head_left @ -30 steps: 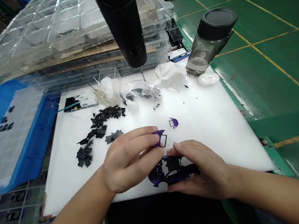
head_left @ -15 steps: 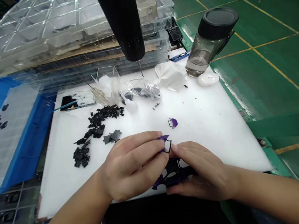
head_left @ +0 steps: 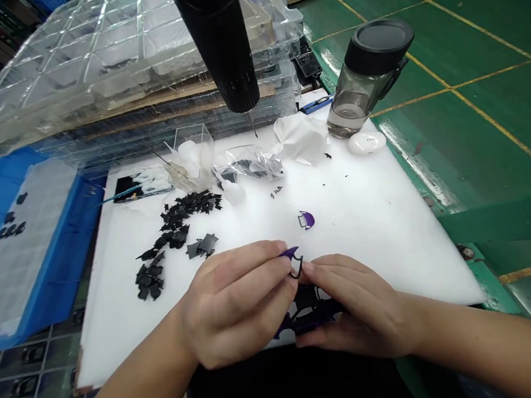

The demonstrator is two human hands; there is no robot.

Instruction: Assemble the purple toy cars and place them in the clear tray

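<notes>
My left hand (head_left: 242, 303) pinches a small purple piece with a thin black frame (head_left: 295, 263) between thumb and fingers. Close beside it, my right hand (head_left: 361, 305) is closed around a larger black and purple plastic part (head_left: 310, 311), which both hands partly cover. The right thumb and forefinger reach up to the edge of the small framed piece. Another purple piece with a black frame (head_left: 307, 220) lies on the white foam sheet (head_left: 364, 215) beyond my hands. Left of it are flat dark grey pieces (head_left: 202, 246) and a heap of small black parts (head_left: 187, 209).
A black electric screwdriver (head_left: 229, 47) hangs above the foam. Stacked clear trays (head_left: 110, 70) stand behind, and a blue bin (head_left: 62, 266) is at left. A water bottle (head_left: 362, 85), a white oval case (head_left: 366, 143) and crumpled tissue (head_left: 300, 139) lie toward the back right.
The small framed piece has turned in my left fingers, so its frame now shows narrower. The view has shifted slightly; my right hand keeps its hold.
</notes>
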